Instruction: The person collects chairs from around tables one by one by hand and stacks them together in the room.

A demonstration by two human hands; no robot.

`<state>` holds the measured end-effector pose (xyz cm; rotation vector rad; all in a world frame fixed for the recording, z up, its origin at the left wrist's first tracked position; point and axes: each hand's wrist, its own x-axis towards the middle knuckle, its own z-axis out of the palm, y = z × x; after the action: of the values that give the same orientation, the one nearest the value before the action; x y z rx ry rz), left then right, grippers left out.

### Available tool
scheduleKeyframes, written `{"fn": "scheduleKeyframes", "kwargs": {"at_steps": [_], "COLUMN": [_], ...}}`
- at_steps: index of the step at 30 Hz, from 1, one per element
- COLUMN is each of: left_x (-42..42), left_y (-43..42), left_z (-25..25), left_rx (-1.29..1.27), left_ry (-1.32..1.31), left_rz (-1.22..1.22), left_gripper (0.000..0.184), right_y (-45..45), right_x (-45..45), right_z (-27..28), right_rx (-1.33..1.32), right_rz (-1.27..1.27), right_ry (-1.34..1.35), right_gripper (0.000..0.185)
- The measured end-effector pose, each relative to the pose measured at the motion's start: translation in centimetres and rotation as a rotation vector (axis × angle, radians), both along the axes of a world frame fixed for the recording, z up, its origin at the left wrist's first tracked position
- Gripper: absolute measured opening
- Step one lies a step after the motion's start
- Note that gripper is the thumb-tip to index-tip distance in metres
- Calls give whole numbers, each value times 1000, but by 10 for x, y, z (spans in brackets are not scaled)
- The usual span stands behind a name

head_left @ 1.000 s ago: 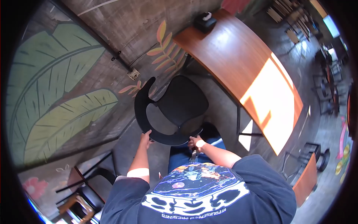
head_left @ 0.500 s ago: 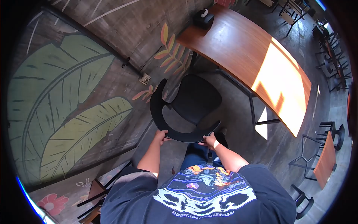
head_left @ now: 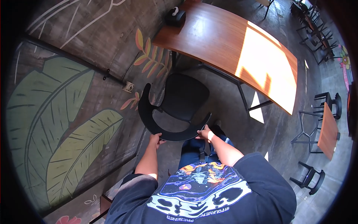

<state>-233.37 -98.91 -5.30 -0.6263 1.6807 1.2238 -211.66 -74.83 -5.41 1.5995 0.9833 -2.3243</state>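
A black chair [head_left: 185, 96] with a curved backrest and armrests stands in front of me, its seat toward the wooden table [head_left: 212, 33]. My left hand [head_left: 156, 140] is closed around the left part of the curved backrest. On the right part of the same backrest, my right hand [head_left: 205, 133] is closed too, with a white band at the wrist. The fingers under the rim are partly hidden. Most of the chair's legs are hidden beneath the seat.
A painted wall [head_left: 89, 82] with leaf pictures and a socket [head_left: 128, 86] runs along the left. On the table sits a black tissue box [head_left: 175, 17]. At the right are a smaller wooden table [head_left: 328, 131] and a black chair [head_left: 308, 178].
The view has turned, so the table and the right-hand furniture shift in it. Both hands and the held chair sit slightly further left in view; the grip is the same.
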Motion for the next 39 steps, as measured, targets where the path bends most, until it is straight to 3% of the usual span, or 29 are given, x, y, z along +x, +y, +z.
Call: {"fn": "scheduleKeyframes", "kwargs": {"at_steps": [3,5,8,15,17,18,20,22,24,27,31,39], "left_x": [-1,-8,-9,0,16,25,53,93,130,190,281,509], "left_y": [-2,1,-1,9,29,41,77,121,150,194,242,310], "left_z": [-1,1,-4,-9,14,29,92,159,185,228,260,276], "left_rx": [-2,-30,-17,-54,-438,-417,-84,443,762,881,1069,1209], "left_ry": [3,-4,-46,56,976,985,1458,993,809,759,589,265], "left_rz": [-7,-29,7,30,-66,-70,-405,-427,-599,-860,-918,-1079], "left_gripper": [32,31,31,41,55,55,64,66,64,63,62,59], "right_y": [5,6,16,34,38,39,37,37,40,52,56,28], "right_x": [9,19,39,124,142,151,171,180,186,211,279,511], "right_z": [-8,-7,-10,35,66,76,88,114,137,170,217,237], "right_rx": [50,354,533,490,406,420,498,525,544,701,858,1069], "right_rz": [171,483,610,206,12,-4,-270,-333,-474,-476,-628,-1055], "right_ry": [-69,-108,-102,-35,-27,-25,135,180,332,505,641,542], "right_gripper": [53,71,81,59,44,44,39,37,40,45,48,55]}}
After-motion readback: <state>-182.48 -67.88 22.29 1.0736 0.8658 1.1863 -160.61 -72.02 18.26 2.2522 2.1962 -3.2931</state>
